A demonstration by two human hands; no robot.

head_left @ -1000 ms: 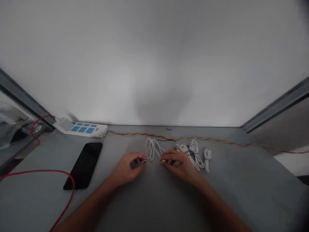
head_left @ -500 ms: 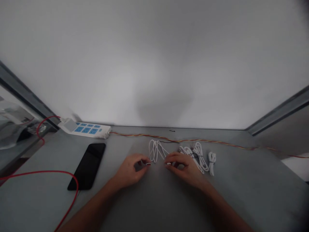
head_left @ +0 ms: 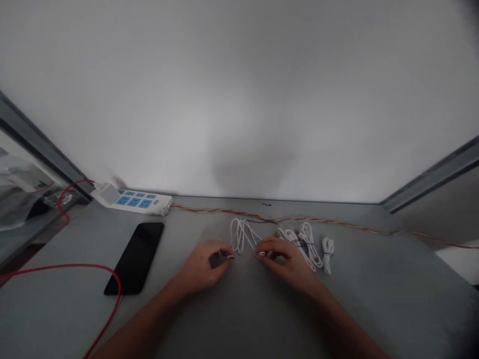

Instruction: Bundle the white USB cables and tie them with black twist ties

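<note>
Between my hands, a loosely looped white USB cable point(head_left: 239, 237) lies on the grey table. My left hand point(head_left: 205, 262) pinches one plug point(head_left: 231, 257) of it between thumb and fingertips. The other plug point(head_left: 262, 254) sits in the pinch of my right hand point(head_left: 286, 259). Both plugs point up towards me with their ends showing, a short gap apart. Just beyond my right hand are bundled white cables point(head_left: 309, 247) bound with black ties, and a smaller white cable bundle point(head_left: 327, 254). My right hand partly covers the nearer bundle.
A black phone point(head_left: 136, 259) lies left of my left hand, with a red cable point(head_left: 93, 266) curving past it. A white power strip point(head_left: 160, 203) with blue sockets and a plugged-in charger point(head_left: 107, 193) stands by the white wall. Twisted red-yellow wire point(head_left: 333, 221) runs along the back.
The plug in my left hand has turned slightly and dipped a little. My right hand has barely moved, and the cables stay where they were.
</note>
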